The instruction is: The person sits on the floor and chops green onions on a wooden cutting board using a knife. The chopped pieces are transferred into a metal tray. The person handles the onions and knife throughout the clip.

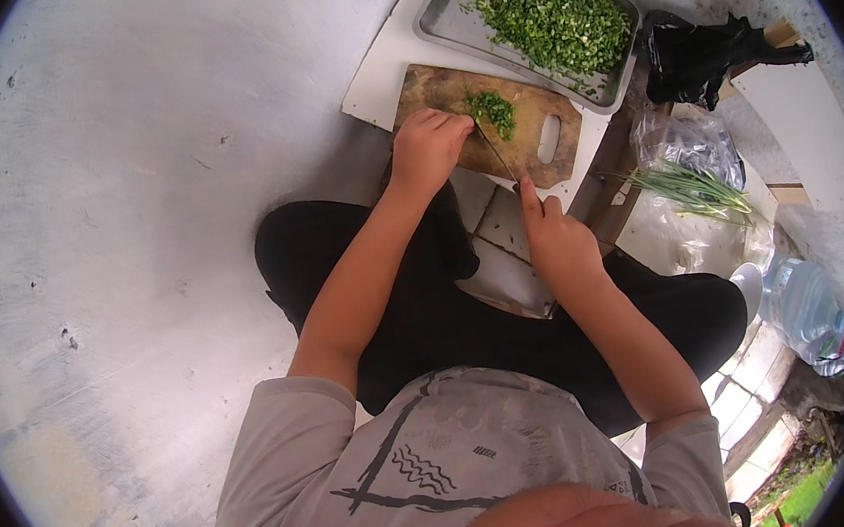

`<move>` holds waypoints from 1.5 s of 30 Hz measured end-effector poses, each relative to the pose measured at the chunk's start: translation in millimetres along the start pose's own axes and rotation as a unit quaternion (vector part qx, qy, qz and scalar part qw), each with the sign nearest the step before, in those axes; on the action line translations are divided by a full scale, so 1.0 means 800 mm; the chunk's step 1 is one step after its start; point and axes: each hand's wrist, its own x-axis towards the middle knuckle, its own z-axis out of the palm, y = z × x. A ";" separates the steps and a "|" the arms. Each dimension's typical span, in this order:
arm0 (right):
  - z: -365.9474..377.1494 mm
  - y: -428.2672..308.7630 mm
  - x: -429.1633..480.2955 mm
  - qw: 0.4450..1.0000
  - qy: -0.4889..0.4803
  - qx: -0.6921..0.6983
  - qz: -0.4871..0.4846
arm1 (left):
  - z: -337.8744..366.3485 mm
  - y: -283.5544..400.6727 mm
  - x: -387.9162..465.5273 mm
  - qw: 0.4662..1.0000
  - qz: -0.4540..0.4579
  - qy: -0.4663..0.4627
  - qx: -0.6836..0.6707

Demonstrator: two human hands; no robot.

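A wooden cutting board [444,88] with a handle slot lies before me. On it rests a small heap of chopped green onion [493,113]. My right hand [558,233] grips a knife [496,150], index finger stretched along its handle. The thin blade slants up and left across the board, beside the heap. At the blade's far end is my left hand [427,150], its fingers curled down over the board's left part. Whatever lies beneath those fingers is hidden. Just beyond the board, a metal tray [457,19] holds a large pile of chopped green onion [559,22].
On the right, long uncut green onions [694,191] lie on clear plastic [674,132]. Behind them sits a black plastic bag [689,52]. A large water bottle [802,305] lies farther right. A pale wall [124,214] borders my left side.
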 end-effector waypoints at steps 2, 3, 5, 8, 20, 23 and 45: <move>-0.003 -0.002 -0.001 1.000 0.003 -0.017 -0.006 | 0.002 -0.002 0.001 1.000 0.013 0.007 0.002; -0.003 -0.002 -0.001 0.999 0.014 -0.027 -0.010 | 0.003 -0.002 0.001 1.000 0.016 0.010 0.001; -0.002 0.000 0.001 0.999 0.011 -0.030 -0.013 | 0.001 -0.001 0.000 1.000 0.011 0.008 -0.001; 0.001 0.006 -0.005 1.000 -0.009 -0.015 -0.004 | -0.007 0.000 0.000 1.000 0.007 -0.009 0.011; 0.005 0.024 -0.002 0.999 0.028 0.019 0.007 | -0.016 0.005 0.002 0.998 -0.025 -0.054 -0.035; -0.001 0.030 -0.005 0.998 0.042 0.045 0.012 | -0.012 0.003 0.002 0.997 -0.033 -0.046 -0.061; -0.018 0.032 -0.009 0.985 0.109 0.135 0.008 | -0.006 0.001 0.004 0.997 -0.026 -0.025 -0.067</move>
